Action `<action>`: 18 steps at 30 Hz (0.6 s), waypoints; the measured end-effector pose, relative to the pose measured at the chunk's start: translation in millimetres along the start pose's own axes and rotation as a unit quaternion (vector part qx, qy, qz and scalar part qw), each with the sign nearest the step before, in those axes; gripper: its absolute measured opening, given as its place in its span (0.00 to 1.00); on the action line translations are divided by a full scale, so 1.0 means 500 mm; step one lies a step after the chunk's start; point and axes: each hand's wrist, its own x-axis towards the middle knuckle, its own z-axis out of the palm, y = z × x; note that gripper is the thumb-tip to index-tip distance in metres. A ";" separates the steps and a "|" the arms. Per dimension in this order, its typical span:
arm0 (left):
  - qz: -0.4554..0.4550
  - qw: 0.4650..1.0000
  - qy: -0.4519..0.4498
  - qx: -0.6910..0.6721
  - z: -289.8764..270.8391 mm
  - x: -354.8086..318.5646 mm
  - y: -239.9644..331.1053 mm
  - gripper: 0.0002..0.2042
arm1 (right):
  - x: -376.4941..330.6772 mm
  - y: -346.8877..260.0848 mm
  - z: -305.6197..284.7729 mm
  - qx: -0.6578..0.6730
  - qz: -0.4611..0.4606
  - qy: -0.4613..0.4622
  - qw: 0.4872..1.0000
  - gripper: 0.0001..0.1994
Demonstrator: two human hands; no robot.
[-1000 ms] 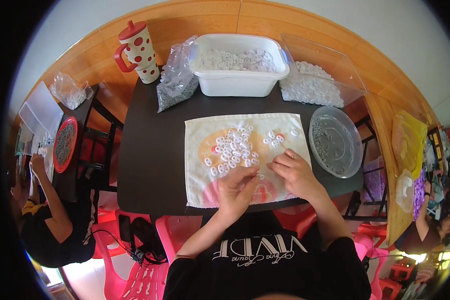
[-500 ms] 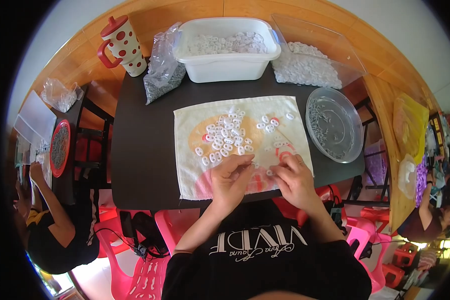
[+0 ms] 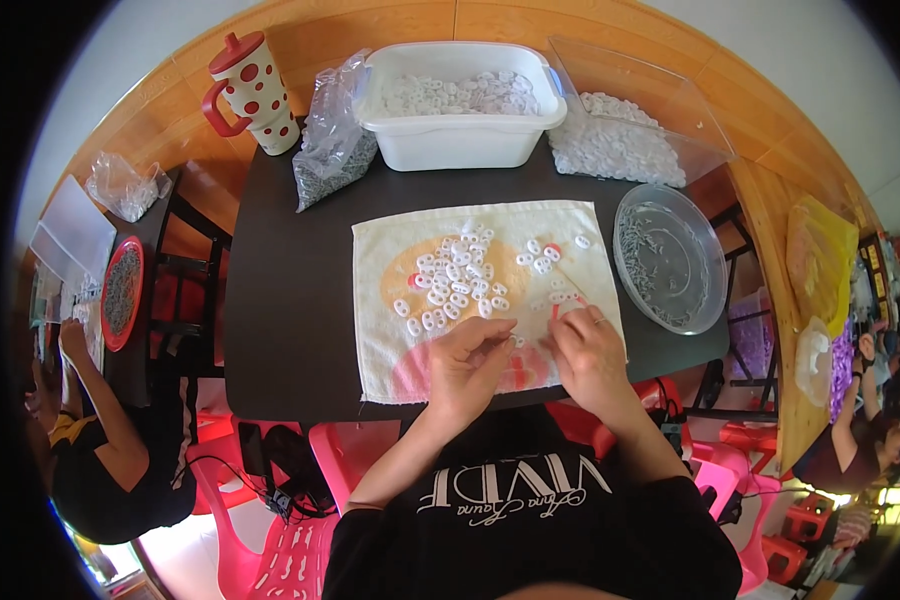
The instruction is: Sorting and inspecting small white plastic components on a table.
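Observation:
My left hand (image 3: 464, 362) hovers over the near part of a cream towel (image 3: 380, 350), thumb and fingers pinched together; whatever lies between them is hidden. Just beside its fingertips shows a tiny white piece (image 3: 518, 342). On the towel's right side, my right hand (image 3: 590, 350) has its fingers drawn together, close to a few small pale pieces (image 3: 560, 296); its fingertips hide any held part. Beyond my left hand spreads a pile of white oval pieces with two holes (image 3: 454, 272). A smaller cluster of the same ovals (image 3: 542, 257) sits to its right.
At the back stand a dotted tumbler (image 3: 255, 95), a bag of grey bits (image 3: 332, 150), a white tub (image 3: 460, 150) and a clear bin of white pieces (image 3: 620, 145). A round clear tray (image 3: 670, 258) holds grey bits at right. Other people sit at both sides.
My right hand has moved slightly up and away from my left, toward the small pale pieces. My left hand stays nearly in place. The whole view has shifted a little.

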 end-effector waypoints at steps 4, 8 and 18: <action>-0.005 0.999 -0.004 -0.032 0.003 0.000 0.001 0.11 | -0.004 0.035 -0.009 0.138 0.018 0.022 0.990 0.10; 0.003 1.000 -0.018 0.006 -0.002 0.001 -0.001 0.12 | 0.010 0.035 -0.023 0.118 0.045 0.002 0.992 0.09; 0.006 0.997 -0.020 -0.072 0.002 0.000 -0.006 0.15 | -0.019 0.052 0.032 0.335 0.063 0.021 0.940 0.09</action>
